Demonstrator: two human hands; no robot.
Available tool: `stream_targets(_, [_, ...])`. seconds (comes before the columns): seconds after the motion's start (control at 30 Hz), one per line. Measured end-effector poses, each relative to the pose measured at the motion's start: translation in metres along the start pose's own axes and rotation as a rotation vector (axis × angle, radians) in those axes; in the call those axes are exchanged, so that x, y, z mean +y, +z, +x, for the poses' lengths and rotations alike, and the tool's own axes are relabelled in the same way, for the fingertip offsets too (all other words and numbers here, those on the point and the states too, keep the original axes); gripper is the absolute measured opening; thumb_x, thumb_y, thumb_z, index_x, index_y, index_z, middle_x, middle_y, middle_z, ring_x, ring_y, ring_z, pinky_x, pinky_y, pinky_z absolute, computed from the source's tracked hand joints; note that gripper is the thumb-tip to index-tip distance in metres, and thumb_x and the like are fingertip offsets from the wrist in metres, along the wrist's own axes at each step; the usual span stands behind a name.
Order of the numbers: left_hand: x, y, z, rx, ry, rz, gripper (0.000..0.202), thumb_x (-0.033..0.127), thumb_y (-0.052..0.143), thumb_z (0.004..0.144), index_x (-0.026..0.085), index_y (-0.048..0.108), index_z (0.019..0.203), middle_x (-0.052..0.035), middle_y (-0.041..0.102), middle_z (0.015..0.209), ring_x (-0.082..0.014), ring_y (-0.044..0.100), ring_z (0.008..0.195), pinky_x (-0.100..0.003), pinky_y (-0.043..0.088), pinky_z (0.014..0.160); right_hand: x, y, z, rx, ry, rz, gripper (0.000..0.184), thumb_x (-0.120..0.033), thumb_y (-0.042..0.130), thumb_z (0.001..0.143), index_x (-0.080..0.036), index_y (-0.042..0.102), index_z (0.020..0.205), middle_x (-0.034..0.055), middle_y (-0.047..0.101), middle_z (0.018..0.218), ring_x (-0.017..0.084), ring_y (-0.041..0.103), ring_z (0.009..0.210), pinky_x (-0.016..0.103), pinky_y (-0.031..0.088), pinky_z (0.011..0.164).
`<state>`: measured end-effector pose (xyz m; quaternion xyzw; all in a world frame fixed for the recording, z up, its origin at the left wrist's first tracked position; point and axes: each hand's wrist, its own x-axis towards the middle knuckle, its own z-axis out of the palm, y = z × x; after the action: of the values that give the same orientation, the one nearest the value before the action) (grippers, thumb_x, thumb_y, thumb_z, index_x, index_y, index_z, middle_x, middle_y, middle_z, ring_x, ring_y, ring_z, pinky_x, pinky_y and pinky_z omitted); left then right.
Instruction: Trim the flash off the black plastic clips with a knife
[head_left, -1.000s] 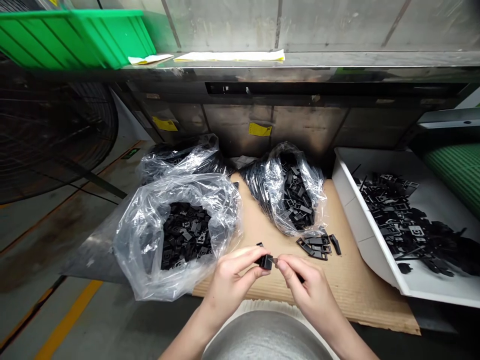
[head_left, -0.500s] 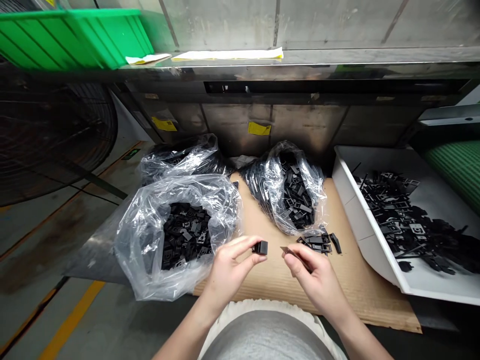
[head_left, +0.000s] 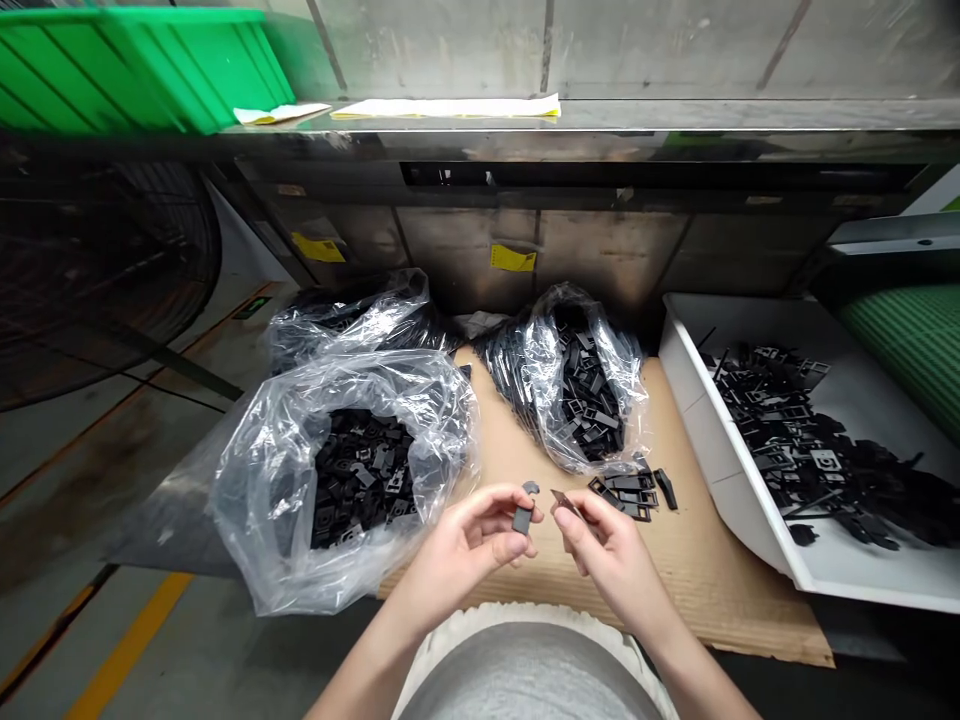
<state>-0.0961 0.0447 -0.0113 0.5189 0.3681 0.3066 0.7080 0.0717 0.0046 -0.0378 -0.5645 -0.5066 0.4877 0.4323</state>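
My left hand (head_left: 469, 550) pinches a small black plastic part (head_left: 523, 514) between thumb and fingers, held upright over the cardboard sheet (head_left: 697, 560). My right hand (head_left: 611, 555) is closed on a thin blade-like tool (head_left: 564, 501), its tip pointing at the part from a short gap away. Both hands hover just in front of me, between the near clear bag of black parts (head_left: 352, 480) and a few loose black pieces (head_left: 634, 490) on the cardboard.
A second clear bag of black parts (head_left: 581, 385) and a third (head_left: 352, 315) lie further back. A white tray (head_left: 701, 400) with several black parts sits at right. A green bin (head_left: 135, 65) stands on the metal shelf above. A fan guard (head_left: 90, 270) is at left.
The hands drew apart from touching, then came closer again. The left hand turned the black part from lying sideways to standing upright. The view shifted slightly left.
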Motion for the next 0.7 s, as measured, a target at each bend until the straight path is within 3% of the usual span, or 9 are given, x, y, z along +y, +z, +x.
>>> stream_targets(0.13, [-0.0011,0.0047,0.0009,0.036,-0.007,0.004,0.029,0.011,0.067,0.068,0.021,0.062,0.094,-0.0001,0.062,0.078,-0.0134,0.056,0.072,-0.022,0.047,0.066,0.0037,0.0028,-0.0015,-0.017,0.008,0.004,0.022,-0.035,0.046,0.083,-0.016,0.057,0.081,-0.0047,0.042,0.056,0.007,0.036,0.046,0.019,0.031,0.044])
stream_targets(0.3, [0.0012,0.0049,-0.0005,0.056,0.002,-0.001,0.021,0.017,0.064,0.071,0.017,0.064,0.092,-0.0008,0.062,0.071,-0.0130,0.057,0.061,-0.026,0.047,0.065,0.0026,0.0040,-0.0037,-0.029,0.007,-0.002,0.021,-0.034,0.047,0.083,-0.016,0.057,0.082,-0.0045,0.043,0.059,0.007,0.037,0.048,0.019,0.032,0.046])
stream_targets(0.57, [0.0040,0.0032,-0.0024,0.049,-0.056,-0.021,0.025,0.013,0.063,0.072,0.018,0.062,0.097,0.0004,0.063,0.072,-0.0116,0.057,0.063,-0.025,0.046,0.067,0.0027,0.0048,-0.0050,-0.050,0.004,-0.004,0.022,-0.036,0.047,0.084,-0.018,0.058,0.086,-0.0037,0.045,0.062,0.008,0.038,0.048,0.020,0.031,0.046])
stream_targets(0.7, [0.0011,0.0039,-0.0038,0.037,-0.028,0.010,0.032,0.014,0.067,0.070,0.022,0.061,0.100,-0.0001,0.064,0.083,-0.0135,0.056,0.073,-0.025,0.045,0.071,0.0017,0.0034,-0.0072,-0.049,0.019,-0.013,0.022,-0.036,0.047,0.084,-0.017,0.057,0.082,-0.0040,0.044,0.060,0.008,0.038,0.050,0.020,0.031,0.047])
